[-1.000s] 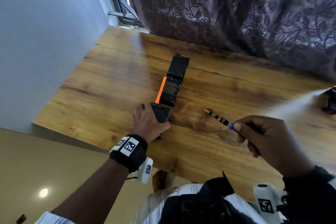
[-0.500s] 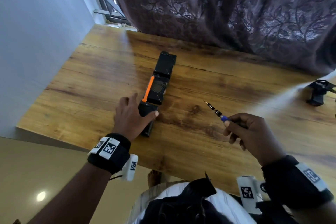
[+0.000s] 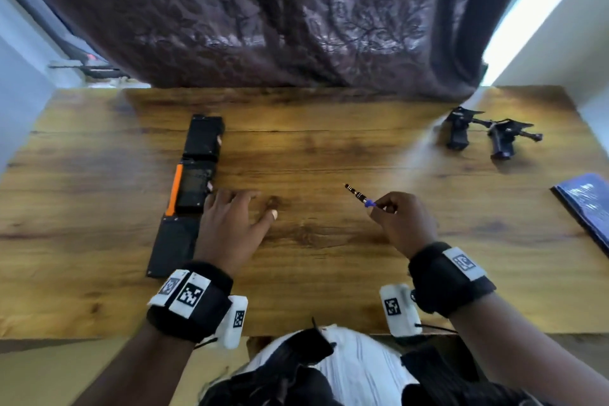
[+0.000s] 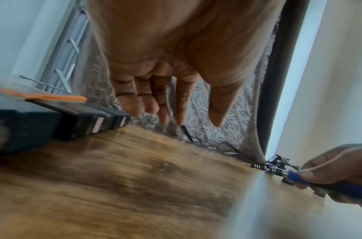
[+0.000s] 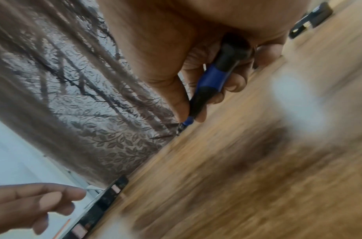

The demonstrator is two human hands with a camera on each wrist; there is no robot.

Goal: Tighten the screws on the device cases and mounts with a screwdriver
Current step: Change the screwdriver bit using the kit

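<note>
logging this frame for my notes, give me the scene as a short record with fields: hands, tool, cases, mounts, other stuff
left hand: left hand open, fingers spread, beside the row of cases, holding nothing
right hand: right hand grips the screwdriver, tip raised off the table and touching no screw
cases: three black device cases in a row at the left, the middle one with an orange strip
mounts: black mounts at the far right, untouched
other: dark blue book at the right edge; patterned curtain behind
</note>
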